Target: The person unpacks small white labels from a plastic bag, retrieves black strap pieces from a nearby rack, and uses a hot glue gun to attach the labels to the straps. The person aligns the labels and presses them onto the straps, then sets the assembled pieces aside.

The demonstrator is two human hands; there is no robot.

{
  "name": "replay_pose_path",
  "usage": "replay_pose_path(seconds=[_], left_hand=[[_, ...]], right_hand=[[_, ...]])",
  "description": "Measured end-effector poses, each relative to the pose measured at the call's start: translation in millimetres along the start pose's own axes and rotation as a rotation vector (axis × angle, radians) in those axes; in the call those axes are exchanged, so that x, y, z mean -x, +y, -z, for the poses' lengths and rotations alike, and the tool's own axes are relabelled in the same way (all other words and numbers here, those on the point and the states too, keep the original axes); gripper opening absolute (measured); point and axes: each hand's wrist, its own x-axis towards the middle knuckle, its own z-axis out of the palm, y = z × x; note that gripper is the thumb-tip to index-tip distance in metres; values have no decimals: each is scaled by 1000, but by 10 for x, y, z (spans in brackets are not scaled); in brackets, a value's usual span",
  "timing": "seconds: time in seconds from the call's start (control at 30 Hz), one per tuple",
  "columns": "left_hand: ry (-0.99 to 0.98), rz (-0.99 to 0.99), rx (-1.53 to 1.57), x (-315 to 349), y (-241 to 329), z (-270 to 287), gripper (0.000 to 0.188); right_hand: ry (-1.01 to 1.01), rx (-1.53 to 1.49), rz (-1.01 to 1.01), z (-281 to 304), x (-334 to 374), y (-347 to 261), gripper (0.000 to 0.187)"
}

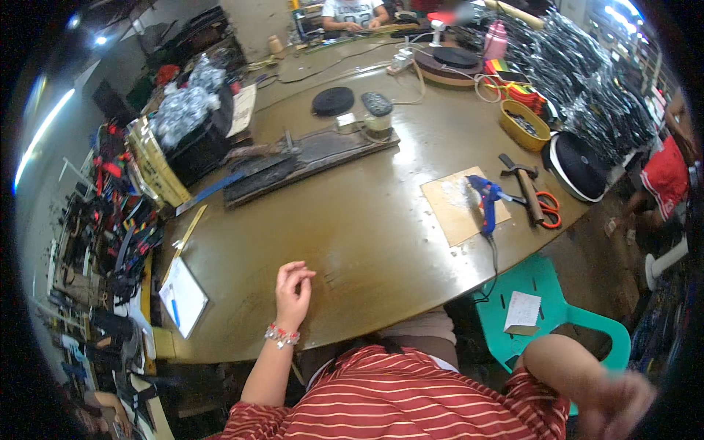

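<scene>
My left hand (295, 287), with a beaded bracelet (282, 336) at the wrist, hovers over or rests on the near edge of the brown table (345, 249). Its fingers are loosely bent and a little apart, with nothing in them. Out to the lower right, my right hand (623, 403) is smeared by motion beside the green plastic chair (579, 341), so its fingers cannot be read. A blue glue gun (485, 202) lies on a square board (447, 209), next to a hammer (528, 194) and orange-handled scissors (548, 211).
At the left lie a white pad (189, 301) and a blue pen (175, 312). A long dark board (315, 165) crosses the table's middle. Beyond it sits a black webbing roll (333, 101). A yellow basket (524, 126) stands far right. Another person (355, 13) works at the far end.
</scene>
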Motion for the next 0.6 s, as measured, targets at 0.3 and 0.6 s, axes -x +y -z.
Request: replay_pose_path(seconds=[0.3, 0.6], left_hand=[[-35, -16, -150, -46, 68, -29, 15], [-84, -17, -129, -40, 87, -18, 15]], right_hand=[[113, 1794, -1299, 3338, 1807, 1686, 18], [27, 1711, -1006, 2831, 1258, 1946, 41]])
